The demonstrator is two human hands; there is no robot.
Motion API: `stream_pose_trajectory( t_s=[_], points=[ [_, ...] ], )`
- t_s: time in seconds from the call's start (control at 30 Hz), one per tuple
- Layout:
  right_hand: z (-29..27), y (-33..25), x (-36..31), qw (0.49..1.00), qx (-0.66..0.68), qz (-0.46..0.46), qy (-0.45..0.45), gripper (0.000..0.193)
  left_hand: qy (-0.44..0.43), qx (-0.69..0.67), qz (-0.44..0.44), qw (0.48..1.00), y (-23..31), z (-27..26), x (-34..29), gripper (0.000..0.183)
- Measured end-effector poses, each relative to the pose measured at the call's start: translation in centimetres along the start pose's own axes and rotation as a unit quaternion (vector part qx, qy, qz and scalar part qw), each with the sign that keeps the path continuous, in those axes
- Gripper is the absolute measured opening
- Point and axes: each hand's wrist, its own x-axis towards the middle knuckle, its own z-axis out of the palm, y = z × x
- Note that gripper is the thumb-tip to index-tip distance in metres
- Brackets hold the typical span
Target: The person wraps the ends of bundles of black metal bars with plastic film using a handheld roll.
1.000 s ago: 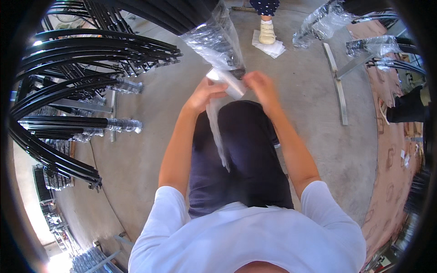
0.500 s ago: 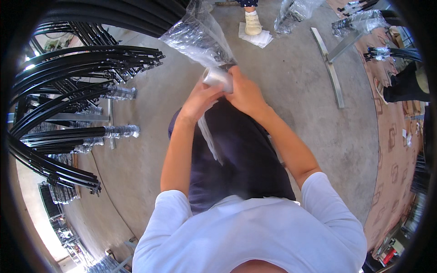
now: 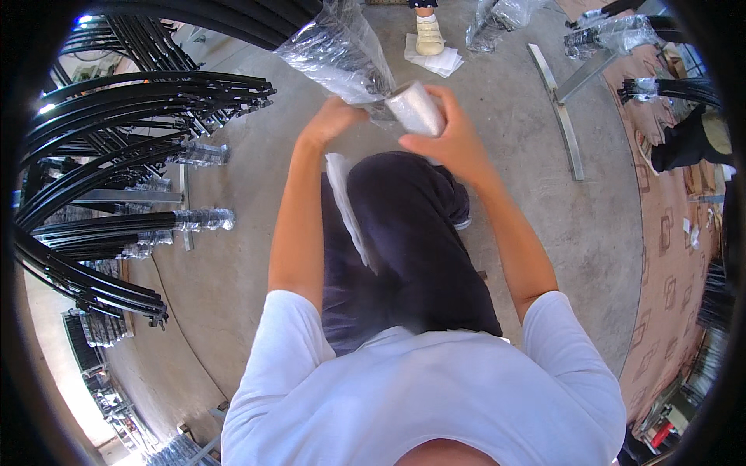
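A roll of clear stretch film (image 3: 420, 110) is gripped in my right hand (image 3: 460, 144), thumb on the near side and fingers around the far side. Just left of it, the end of a bundle of thick black tubes (image 3: 233, 17) is covered in loose, shiny plastic film (image 3: 342, 58). My left hand (image 3: 334, 122) is at the lower edge of that film; its fingertips are blurred and partly hidden, so its grip is unclear. A folded white strip (image 3: 347, 206) lies across my dark trousers, apart from both hands.
Racks of curved black tubes (image 3: 148, 101) with film-wrapped ends stand at the left. A metal stand (image 3: 558, 109) is on the concrete floor to the right. Another person's shoe (image 3: 429, 37) rests on white sheets ahead. Someone in dark trousers (image 3: 680, 144) is at the far right.
My hands have moved apart. The roll, held between both hands earlier, has gone up and right in my right hand, while my left hand has shifted to the wrapped end.
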Motion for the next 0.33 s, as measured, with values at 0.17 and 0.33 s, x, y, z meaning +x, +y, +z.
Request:
stream_pose_trajectory(
  t_s=[0.17, 0.33],
  points=[
    [-5.6, 0.0, 4.1, 0.999, 0.034, 0.014, -0.039, 0.062, -0.097, 0.036, -0.058, 0.993, 0.2, -0.1, 1.2, 0.059],
    [-6.2, 5.7, 12.1, 0.981, -0.132, -0.138, -0.041, 0.075, -0.032, 0.013, 0.048, 0.998, -1.7, 1.6, 0.3, 0.056]
  ],
)
